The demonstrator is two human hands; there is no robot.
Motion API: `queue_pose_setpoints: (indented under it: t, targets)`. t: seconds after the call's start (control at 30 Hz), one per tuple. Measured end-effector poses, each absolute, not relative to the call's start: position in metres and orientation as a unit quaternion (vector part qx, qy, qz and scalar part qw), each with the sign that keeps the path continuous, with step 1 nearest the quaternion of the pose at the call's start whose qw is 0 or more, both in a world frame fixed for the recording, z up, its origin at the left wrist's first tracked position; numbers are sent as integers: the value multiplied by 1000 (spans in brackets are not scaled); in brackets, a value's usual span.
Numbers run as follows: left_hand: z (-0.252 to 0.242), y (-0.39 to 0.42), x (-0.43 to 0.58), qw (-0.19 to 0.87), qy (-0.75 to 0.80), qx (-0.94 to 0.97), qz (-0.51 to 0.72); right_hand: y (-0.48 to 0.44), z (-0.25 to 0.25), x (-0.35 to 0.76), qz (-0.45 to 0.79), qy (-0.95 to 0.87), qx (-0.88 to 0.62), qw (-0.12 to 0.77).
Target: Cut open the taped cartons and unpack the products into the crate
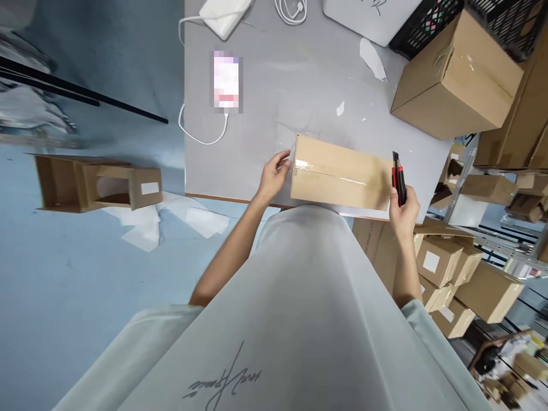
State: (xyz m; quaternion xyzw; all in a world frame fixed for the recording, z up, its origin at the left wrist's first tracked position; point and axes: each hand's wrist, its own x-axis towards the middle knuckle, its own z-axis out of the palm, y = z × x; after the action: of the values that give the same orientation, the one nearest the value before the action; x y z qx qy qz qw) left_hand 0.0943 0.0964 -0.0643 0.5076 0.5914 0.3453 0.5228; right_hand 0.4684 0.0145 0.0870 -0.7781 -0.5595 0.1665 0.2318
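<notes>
A long cardboard box, with clear tape along its top seam, lies near the front edge of the grey table. Beside its left end is my left hand, fingers curved and apart, holding nothing; whether a fingertip touches the box I cannot tell. At the box's right end, my right hand grips a red and black box cutter. The dark tip of the cutter points away from me.
A larger carton stands at the table's right, by a black crate and a silver laptop. A phone on a white cable lies left. Stacked cartons fill the lower right; an open carton sits on the floor.
</notes>
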Motion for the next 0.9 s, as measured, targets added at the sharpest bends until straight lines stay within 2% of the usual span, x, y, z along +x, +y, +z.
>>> queue_pose_setpoints:
  t: [0.1,0.27,0.53,0.9]
  targets:
    - [-31,84,71,524,548,541,364,25,114,441,237,-620,-732,157]
    - [5,87,61,527,482,631,303,61,141,379,281,-769,-573,44]
    - [-6,91,51,571,442,635,274,95,159,328,226,-822,-491,-176]
    - [-13,96,51,573,431,641,273,99,185,294,138,-795,-498,-318]
